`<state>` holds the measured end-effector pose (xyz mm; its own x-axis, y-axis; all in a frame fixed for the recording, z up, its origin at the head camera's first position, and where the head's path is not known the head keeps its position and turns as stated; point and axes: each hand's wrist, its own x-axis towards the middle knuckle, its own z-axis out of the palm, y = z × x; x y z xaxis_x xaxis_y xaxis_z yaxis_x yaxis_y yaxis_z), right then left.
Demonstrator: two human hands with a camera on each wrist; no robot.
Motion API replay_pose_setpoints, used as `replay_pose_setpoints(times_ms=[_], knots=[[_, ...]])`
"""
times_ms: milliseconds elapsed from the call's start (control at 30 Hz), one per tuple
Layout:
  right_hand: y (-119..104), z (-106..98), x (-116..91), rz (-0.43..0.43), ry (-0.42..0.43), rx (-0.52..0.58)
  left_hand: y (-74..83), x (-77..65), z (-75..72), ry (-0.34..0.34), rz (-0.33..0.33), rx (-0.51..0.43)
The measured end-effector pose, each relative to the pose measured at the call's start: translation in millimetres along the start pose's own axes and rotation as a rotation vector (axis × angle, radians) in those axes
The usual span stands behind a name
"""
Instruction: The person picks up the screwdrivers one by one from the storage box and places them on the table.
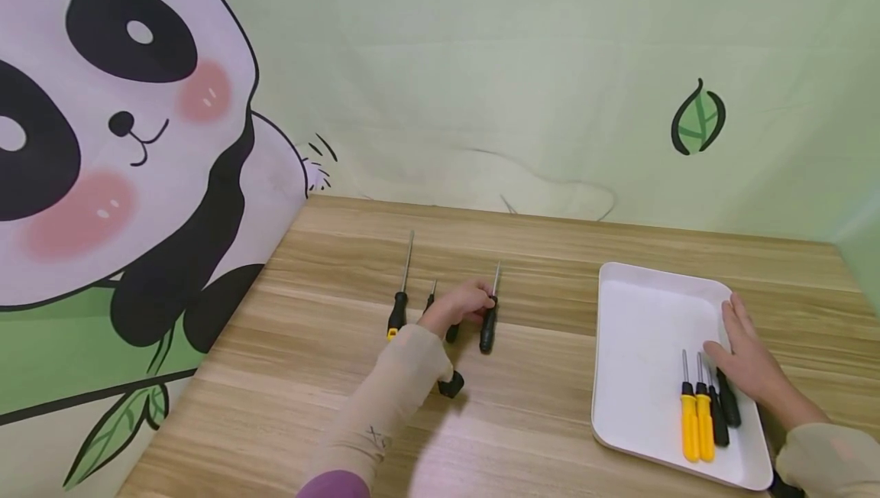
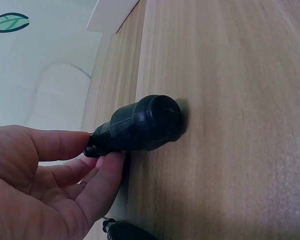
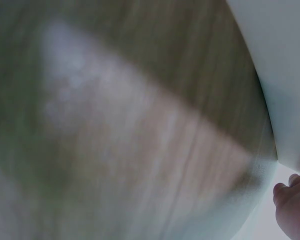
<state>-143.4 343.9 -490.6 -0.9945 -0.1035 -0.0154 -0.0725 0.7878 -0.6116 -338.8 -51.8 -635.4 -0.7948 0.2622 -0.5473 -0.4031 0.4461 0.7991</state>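
My left hand (image 1: 462,304) pinches a black-handled screwdriver (image 1: 489,328) at the shaft end of its handle, thumb on one side and fingers on the other. In the left wrist view, its handle (image 2: 145,122) points its butt end at the camera, close over the tabletop. My right hand (image 1: 751,357) lies with fairly straight fingers along the right rim of a white tray (image 1: 639,345). Inside the tray, at its near right, are two yellow-handled screwdrivers (image 1: 690,425) and black-handled ones (image 1: 718,418) beside them.
Left of my left hand lies a long screwdriver (image 1: 398,311) with a black and yellow handle. A shorter screwdriver (image 1: 430,301) is partly hidden behind that hand, as is another black handle (image 1: 452,332). The wooden table (image 1: 536,391) meets a printed wall covering (image 1: 426,101) at the back.
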Motion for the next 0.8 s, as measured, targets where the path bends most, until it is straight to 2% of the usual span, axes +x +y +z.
replay_pose_setpoints(times_ms=[167, 267, 367, 433, 567, 600, 667, 733, 800], knots=[[1.6, -0.3, -0.6, -0.025, 0.007, 0.007, -16.1, 24.7, -5.4, -0.019, 0.005, -0.027], [1.3, -0.9, -0.1, -0.022, 0.007, 0.006, -16.5, 25.2, -3.0, 0.01, 0.0, -0.024], [0.2, -1.1, 0.2, -0.016, 0.006, 0.007, 1.3, -3.5, 0.6, 0.052, -0.01, 0.003], [-0.4, -1.2, 0.0, -0.012, 0.004, 0.008, 21.5, -37.1, 0.9, 0.058, 0.004, 0.012], [-0.7, -1.3, -0.4, -0.01, 0.002, 0.009, 70.6, -116.4, 2.2, 0.071, 0.004, 0.023], [-0.7, -1.3, -0.5, -0.011, 0.003, 0.009, 79.4, -131.1, 3.0, 0.082, 0.002, 0.02], [-0.6, -1.1, -0.8, -0.013, 0.004, 0.009, 91.9, -152.0, 5.2, 0.109, -0.005, 0.027], [-0.5, -0.9, -1.1, -0.018, 0.009, 0.01, 95.1, -160.0, 6.7, 0.126, 0.006, 0.029], [-0.7, -0.7, -1.5, -0.022, 0.012, 0.01, 95.1, -162.1, 7.6, 0.139, 0.016, 0.038]])
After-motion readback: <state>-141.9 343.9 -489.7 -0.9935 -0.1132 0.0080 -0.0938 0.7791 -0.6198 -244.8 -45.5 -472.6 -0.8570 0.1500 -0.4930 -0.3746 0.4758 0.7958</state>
